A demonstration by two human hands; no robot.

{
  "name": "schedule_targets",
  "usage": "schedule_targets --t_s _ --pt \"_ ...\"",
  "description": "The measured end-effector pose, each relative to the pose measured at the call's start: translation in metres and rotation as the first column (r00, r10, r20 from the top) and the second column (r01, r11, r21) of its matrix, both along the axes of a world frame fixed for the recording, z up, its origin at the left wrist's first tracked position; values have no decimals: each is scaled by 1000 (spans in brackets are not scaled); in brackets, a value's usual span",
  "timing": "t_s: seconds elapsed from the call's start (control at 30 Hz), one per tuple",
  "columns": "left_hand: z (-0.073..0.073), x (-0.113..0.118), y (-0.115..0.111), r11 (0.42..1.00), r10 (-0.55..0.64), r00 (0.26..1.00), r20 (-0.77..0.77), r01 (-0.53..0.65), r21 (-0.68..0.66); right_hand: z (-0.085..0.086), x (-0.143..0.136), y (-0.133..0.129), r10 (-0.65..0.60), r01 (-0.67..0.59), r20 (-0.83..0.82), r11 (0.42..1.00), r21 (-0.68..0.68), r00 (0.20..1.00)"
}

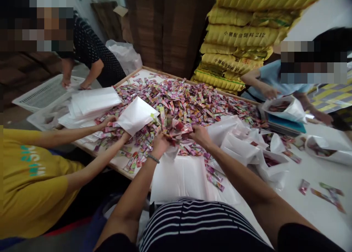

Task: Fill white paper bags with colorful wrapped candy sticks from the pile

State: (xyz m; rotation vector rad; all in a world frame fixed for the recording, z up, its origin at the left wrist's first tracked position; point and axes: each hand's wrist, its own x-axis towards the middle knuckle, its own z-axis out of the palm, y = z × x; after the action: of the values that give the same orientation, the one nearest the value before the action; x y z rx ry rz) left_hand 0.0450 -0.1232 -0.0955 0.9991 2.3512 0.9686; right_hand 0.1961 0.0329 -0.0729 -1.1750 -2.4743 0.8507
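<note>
Left hand [160, 143] and right hand [200, 134]: each grip is closed on a bunch of sachets [177, 129], held between them just above the open white bag [178, 176] at the worktop [316, 208] edge. The sachet heap [189, 101] lies beyond. A co-worker's hand [110, 120] holds another white bag [136, 114] to the left.

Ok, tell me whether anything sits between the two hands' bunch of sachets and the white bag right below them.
Nothing visible does. The left hand and right hand hold a bunch of sachets directly over the mouth of the white bag. The co-worker in yellow works off to the left with another bag, clear of that path.
</note>
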Motion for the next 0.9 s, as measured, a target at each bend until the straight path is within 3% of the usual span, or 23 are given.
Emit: schedule_targets --t_s 0.17,0.27,0.37,0.47,0.53,0.6,0.67,0.77,0.9 --pt "17 -5 17 983 -20 998 -56 9 -185 -3 -16 13 -7 -6 -178 997 -74 984" --pt "20 -10 19 966 -19 1000 -19 13 -257 -26 -11 31 -95 6 -306 960 -279 947" --pt "18 -16 9 952 64 996 -59 -78 -295 -78 13 42 -299 213 -152 883 -418 942" --pt "13 -17 -10 944 101 991 -85 -123 -307 -148 29 34 -323 373 194 858 -352 926" --pt "9 -17 -22 930 121 989 -82 -142 -340 -190 17 22 -280 407 372 853 -326 885" --pt "5 -19 -32 920 142 987 -70 -158 -359 -217 -15 14 -263 418 467 869 -267 844" --pt "1 -24 -41 916 161 986 -52 -168 -364 -228 -56 16 -273 404 496 898 -177 824" --pt "-6 -33 -51 921 167 983 -83 -185 -342 -225 -109 33 -228 329 503 936 -122 834" --pt "-9 -35 -54 940 87 976 -200 -147 -307 -211 -134 44 -51 124 466 984 -128 884"
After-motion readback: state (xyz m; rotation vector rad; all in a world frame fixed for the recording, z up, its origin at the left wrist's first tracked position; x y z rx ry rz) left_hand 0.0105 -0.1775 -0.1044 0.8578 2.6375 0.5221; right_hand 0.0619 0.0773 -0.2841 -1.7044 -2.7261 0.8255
